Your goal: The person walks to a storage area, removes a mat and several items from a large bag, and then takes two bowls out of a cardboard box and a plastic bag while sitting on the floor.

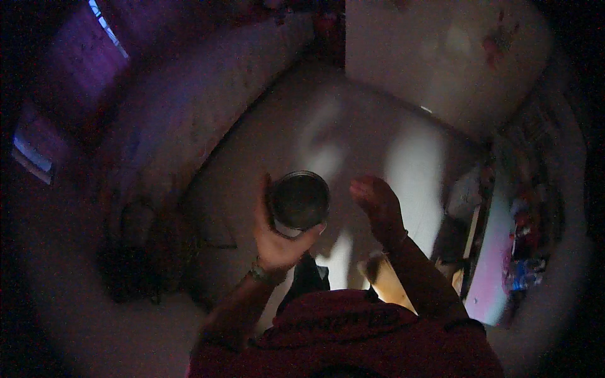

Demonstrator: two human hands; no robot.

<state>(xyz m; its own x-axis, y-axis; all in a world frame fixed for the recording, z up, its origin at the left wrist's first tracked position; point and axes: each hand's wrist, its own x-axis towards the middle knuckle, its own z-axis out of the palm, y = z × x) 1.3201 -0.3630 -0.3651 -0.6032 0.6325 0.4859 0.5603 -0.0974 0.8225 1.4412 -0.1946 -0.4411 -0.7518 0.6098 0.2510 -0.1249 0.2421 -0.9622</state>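
A round container with a dark top (300,200) and a pale rim is held in front of my body, at the centre of the head view. My left hand (282,241) grips it from the left and from below, the thumb along its near right side. What the container holds is too dark to tell. My right hand (375,198) is raised to the right of it, apart from it. The fingers there are bent close together, and nothing is seen in them.
Dim floor (264,141) with streaks of light lies below. A large pale panel (425,61) stands at the upper right. On the right, a long pinkish surface (489,279) has assorted items beside it. A dark object, perhaps a chair (137,250), is at the left.
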